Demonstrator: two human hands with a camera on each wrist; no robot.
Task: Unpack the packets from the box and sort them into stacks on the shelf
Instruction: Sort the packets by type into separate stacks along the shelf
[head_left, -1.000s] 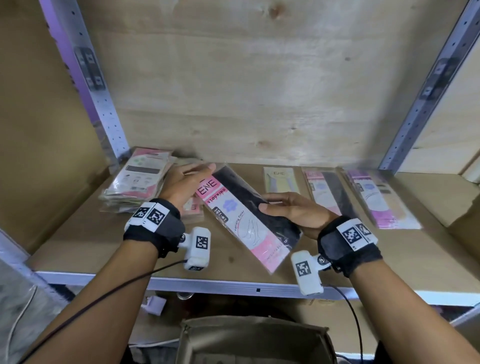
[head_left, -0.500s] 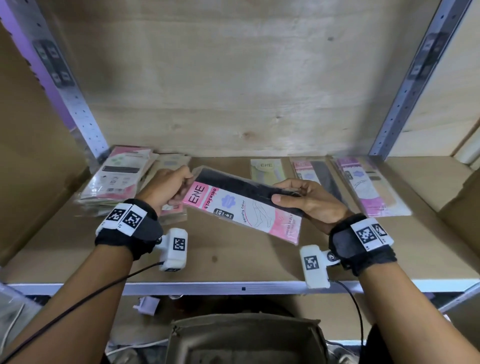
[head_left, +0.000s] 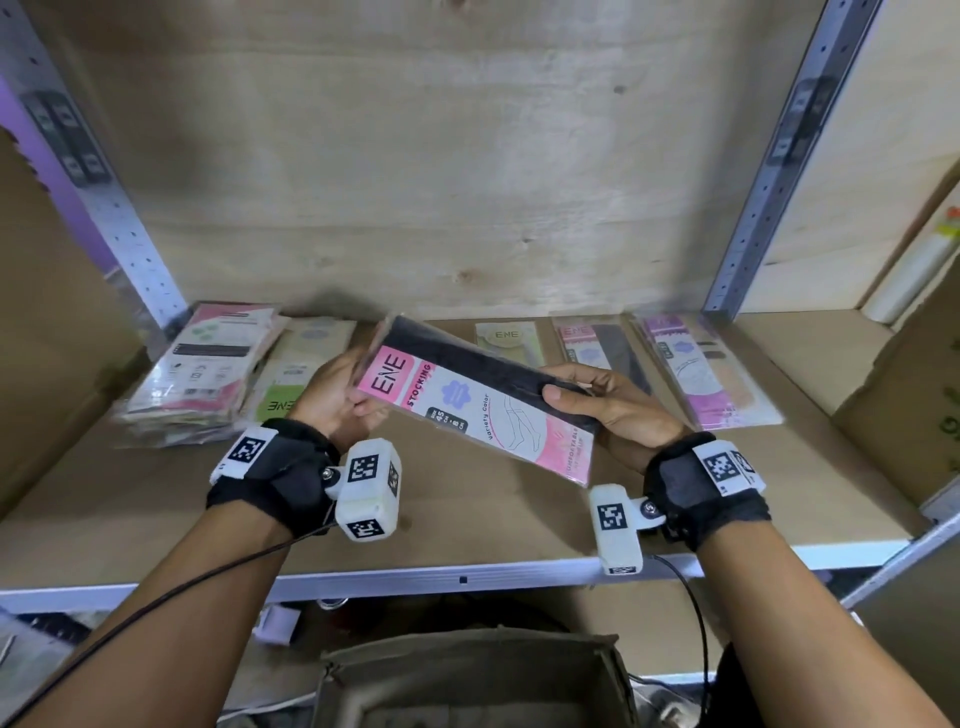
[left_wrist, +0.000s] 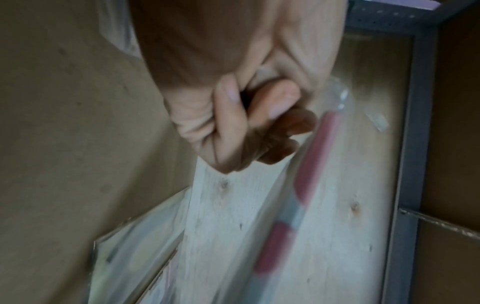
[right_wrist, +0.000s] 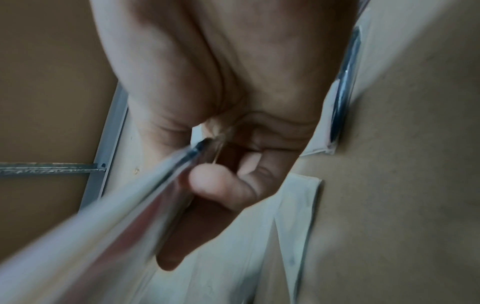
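Both hands are on one pink ENE stocking packet (head_left: 478, 405), held tilted above the shelf (head_left: 467, 530). The left hand (head_left: 332, 400) grips its top end, and the right hand (head_left: 613, 410) pinches the long black edge, thumb on top. More packets lie behind: a messy stack (head_left: 202, 374) far left, a purple packet (head_left: 701, 374) right. The box (head_left: 472, 680) sits open below.

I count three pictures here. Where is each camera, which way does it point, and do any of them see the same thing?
Head: worn on the head, looking forward and down at the shelf; both forearms, left hand and right hand show.
Left wrist: looks along the left hand toward the shelf's back board.
Right wrist: looks along the right hand over the shelf.
Shared: all three see the pink packet, edge-on from the wrists.
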